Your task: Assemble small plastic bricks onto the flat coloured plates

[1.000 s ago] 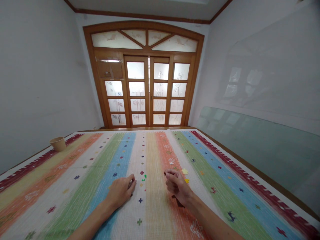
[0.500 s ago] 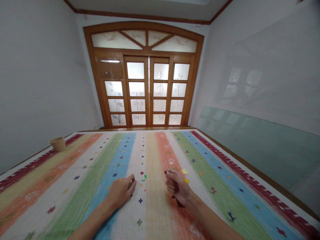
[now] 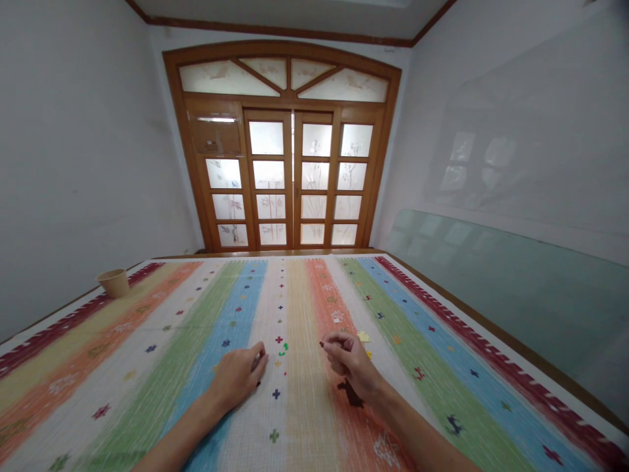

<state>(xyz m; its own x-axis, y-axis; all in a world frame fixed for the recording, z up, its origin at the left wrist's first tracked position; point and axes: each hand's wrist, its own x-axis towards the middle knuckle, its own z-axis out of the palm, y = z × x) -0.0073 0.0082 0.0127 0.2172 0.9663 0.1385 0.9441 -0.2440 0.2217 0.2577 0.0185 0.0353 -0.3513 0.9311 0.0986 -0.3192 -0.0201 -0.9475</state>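
My left hand [image 3: 240, 370] rests on the striped tablecloth [image 3: 302, 406] with its fingers curled in; a small dark bit shows under its fingertips, too small to name. Just right of it lie small bright green pieces [image 3: 284, 349] and a tiny red piece [image 3: 285, 373]. Over the orange stripe, my right hand [image 3: 346, 360] is closed in a pinch, and a tiny dark reddish tip shows at its fingertips. What it is I cannot make out. Pale yellow pieces [image 3: 363, 337] and a brighter yellow piece [image 3: 368, 354] lie beside my right hand, the latter partly covered.
A tan cup [image 3: 114, 283] stands near the table's far left edge. A greenish glass panel [image 3: 511, 282] leans along the right wall. Beyond the table are wooden doors with glass panes [image 3: 287, 177].
My right hand has shifted slightly left and turned a little, with its pinch still closed. My left hand has not visibly moved.
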